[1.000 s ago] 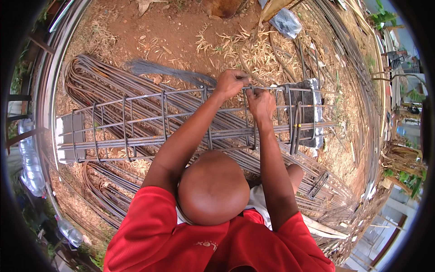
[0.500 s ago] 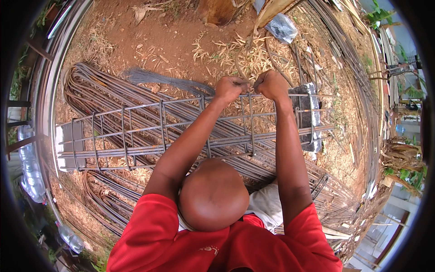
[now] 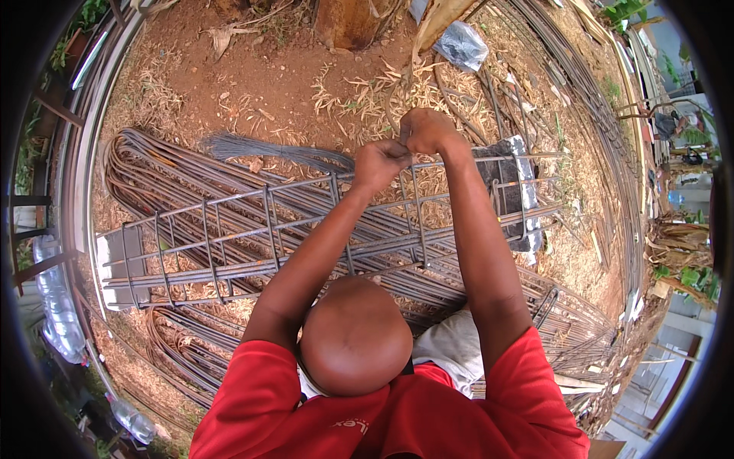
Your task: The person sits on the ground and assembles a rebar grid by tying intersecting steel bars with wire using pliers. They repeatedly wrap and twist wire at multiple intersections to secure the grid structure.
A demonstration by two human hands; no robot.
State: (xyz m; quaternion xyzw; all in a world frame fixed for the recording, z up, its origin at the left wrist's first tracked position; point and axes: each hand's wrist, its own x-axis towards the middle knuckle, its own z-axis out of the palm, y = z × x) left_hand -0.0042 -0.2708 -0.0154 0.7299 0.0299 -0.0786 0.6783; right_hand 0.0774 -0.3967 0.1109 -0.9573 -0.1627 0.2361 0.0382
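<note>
A long cage of steel reinforcing bars [image 3: 267,189] with square stirrups lies crosswise before me. Over its far top bar, by a stirrup, my left hand [image 3: 380,166] is closed with thumb and fingers pinched together. My right hand [image 3: 430,133] is closed too, just beyond and to the right, its fingertips meeting those of the left. Whatever is between the fingers is too small to make out. Beyond the cage, left of my hands, lies a bundle of thin grey tie wire [image 3: 279,150].
The cage rests on a grey block [image 3: 122,264] at the left and a dark block [image 3: 497,180] at the right. Bent rebar [image 3: 145,164] lies beneath it. A tree stump [image 3: 348,24] and a clear plastic bag [image 3: 462,46] are at the far side; plastic bottles [image 3: 57,298] lie at the left.
Both hands have shifted slightly left in the view, and the right has turned and risen over the left's fingertips. The whole scene has tilted a little as the view moved.
</note>
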